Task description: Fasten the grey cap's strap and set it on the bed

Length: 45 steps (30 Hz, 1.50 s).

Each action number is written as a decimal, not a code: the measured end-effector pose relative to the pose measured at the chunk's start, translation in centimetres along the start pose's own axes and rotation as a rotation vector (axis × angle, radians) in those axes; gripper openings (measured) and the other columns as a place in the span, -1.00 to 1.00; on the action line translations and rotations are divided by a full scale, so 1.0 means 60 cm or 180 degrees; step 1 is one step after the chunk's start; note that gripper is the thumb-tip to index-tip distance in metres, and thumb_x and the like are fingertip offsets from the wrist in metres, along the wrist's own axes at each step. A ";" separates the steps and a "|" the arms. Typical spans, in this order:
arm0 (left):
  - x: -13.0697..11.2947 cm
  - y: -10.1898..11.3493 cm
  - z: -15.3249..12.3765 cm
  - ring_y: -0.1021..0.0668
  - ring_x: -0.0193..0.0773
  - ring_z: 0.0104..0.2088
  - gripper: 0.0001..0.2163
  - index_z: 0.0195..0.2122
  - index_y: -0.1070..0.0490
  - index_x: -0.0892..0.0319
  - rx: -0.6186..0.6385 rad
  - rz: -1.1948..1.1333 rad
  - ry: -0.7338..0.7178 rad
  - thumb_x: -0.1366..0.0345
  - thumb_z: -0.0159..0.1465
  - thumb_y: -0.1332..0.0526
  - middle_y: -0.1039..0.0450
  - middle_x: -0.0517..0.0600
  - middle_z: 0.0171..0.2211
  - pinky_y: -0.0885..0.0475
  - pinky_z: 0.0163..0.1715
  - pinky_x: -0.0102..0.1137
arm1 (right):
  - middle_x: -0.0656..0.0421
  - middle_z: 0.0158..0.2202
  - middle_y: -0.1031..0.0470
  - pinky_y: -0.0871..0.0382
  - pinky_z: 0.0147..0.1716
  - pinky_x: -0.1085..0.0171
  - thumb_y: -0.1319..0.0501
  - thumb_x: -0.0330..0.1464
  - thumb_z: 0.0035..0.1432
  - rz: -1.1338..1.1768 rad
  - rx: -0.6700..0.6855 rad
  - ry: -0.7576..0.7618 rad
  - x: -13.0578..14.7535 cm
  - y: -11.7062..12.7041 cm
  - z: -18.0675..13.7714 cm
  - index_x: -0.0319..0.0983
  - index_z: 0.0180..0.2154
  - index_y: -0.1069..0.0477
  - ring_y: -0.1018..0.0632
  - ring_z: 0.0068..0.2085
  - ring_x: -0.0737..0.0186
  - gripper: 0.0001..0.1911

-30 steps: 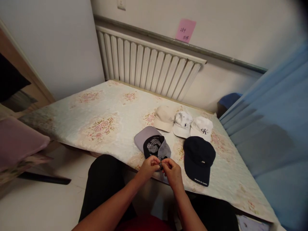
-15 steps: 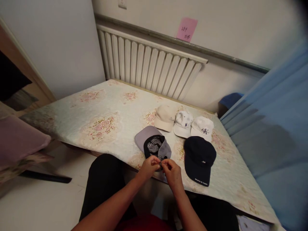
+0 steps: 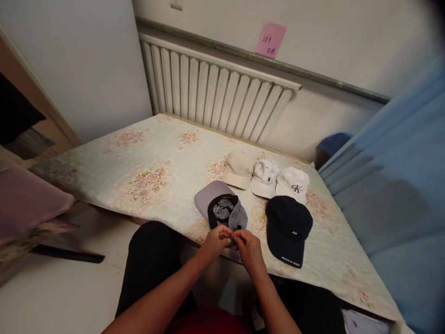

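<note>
You're pinching a grey brimmed cloth cap (image 3: 238, 216), likely light, floppy, by its rear, probably the best hold, left hand (image 3: 216, 241) and right hand (image 3: 250, 248) together.

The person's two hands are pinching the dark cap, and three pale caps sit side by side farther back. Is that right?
Not quite: the left hand and right hand pinch the grey cap, not the dark cap, as the head view shows. The three pale caps do sit side by side farther back.
</note>
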<state>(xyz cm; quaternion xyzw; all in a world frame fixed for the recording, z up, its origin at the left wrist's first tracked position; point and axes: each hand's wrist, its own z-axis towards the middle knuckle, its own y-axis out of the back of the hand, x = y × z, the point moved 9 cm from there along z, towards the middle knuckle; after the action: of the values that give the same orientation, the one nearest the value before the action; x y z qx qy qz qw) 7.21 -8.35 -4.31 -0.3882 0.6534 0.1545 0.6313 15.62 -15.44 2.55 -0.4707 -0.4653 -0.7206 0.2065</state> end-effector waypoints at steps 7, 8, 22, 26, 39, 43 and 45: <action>0.000 0.008 0.000 -0.46 -0.35 -0.46 -0.82 -0.39 -0.37 0.22 -0.0103 0.0021 0.0007 0.45 -0.08 -0.21 -0.43 -0.11 -0.52 -0.29 -0.41 -0.45 | 0.16 -0.40 -0.52 -0.32 -0.51 0.31 -0.07 -0.34 0.10 0.0028 0.0020 -0.0057 -0.007 -0.002 -0.002 -0.18 -0.34 -0.49 -0.42 -0.54 0.28 -0.78; 0.000 0.009 0.001 -0.46 -0.35 -0.46 -0.82 -0.39 -0.37 0.22 -0.0113 0.0026 0.0005 0.45 -0.08 -0.22 -0.42 -0.11 -0.52 -0.29 -0.42 -0.45 | 0.16 -0.39 -0.52 -0.32 -0.51 0.30 -0.06 -0.34 0.11 0.0029 -0.0002 -0.0072 -0.008 -0.001 -0.002 -0.19 -0.32 -0.49 -0.43 -0.54 0.29 -0.77; 0.000 0.003 0.002 -0.43 -0.36 -0.47 -0.81 -0.39 -0.37 0.21 -0.0079 0.0047 -0.0002 0.41 -0.08 -0.27 -0.40 -0.11 -0.51 -0.26 -0.42 -0.45 | 0.20 -0.50 -0.48 -0.30 -0.43 0.30 -0.13 -0.37 0.02 -0.0081 -0.0141 -0.0121 -0.011 0.005 0.001 -0.17 -0.48 -0.44 -0.46 -0.44 0.21 -0.87; -0.003 0.003 0.001 -0.44 -0.35 -0.45 -0.81 -0.40 -0.36 0.21 -0.0068 0.0016 0.0003 0.42 -0.09 -0.26 -0.40 -0.11 -0.50 -0.27 -0.40 -0.45 | 0.21 -0.52 -0.46 -0.29 -0.42 0.30 -0.13 -0.37 0.02 -0.0089 -0.0144 -0.0137 -0.013 0.005 0.000 -0.18 -0.50 -0.43 -0.45 -0.47 0.24 -0.87; -0.015 0.005 -0.008 -0.43 -0.36 -0.44 -0.81 -0.36 -0.39 0.23 -0.0105 -0.0052 0.0074 0.43 -0.06 -0.25 -0.39 -0.11 -0.49 -0.26 -0.37 -0.45 | 0.15 -0.42 -0.50 -0.32 -0.36 0.26 -0.12 -0.36 0.04 -0.0083 -0.0389 -0.0148 -0.035 0.015 -0.007 -0.21 -0.28 -0.48 -0.47 -0.42 0.21 -0.79; -0.018 0.004 -0.012 -0.44 -0.36 -0.42 -0.80 -0.33 -0.41 0.24 -0.0053 -0.0052 0.0140 0.41 -0.04 -0.26 -0.41 -0.09 -0.47 -0.26 -0.36 -0.45 | 0.13 -0.39 -0.52 -0.33 -0.35 0.25 -0.13 -0.35 0.04 -0.0016 -0.0386 -0.0188 -0.043 0.014 -0.006 -0.20 -0.29 -0.49 -0.48 -0.40 0.20 -0.79; -0.019 0.003 -0.013 -0.45 -0.34 -0.40 -0.79 -0.32 -0.41 0.24 -0.0014 -0.0071 0.0160 0.38 -0.02 -0.26 -0.44 -0.07 -0.44 -0.27 -0.34 -0.44 | 0.14 -0.39 -0.52 -0.33 -0.34 0.24 -0.13 -0.35 0.04 0.0038 -0.0383 -0.0218 -0.045 0.014 -0.006 -0.20 -0.28 -0.49 -0.47 -0.40 0.19 -0.79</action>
<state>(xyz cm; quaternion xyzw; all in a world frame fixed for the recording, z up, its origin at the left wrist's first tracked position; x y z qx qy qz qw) 6.41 -8.44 -3.19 -0.4007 0.6643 0.1391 0.6155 17.31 -16.55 0.54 -0.5094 -0.4252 -0.7295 0.1661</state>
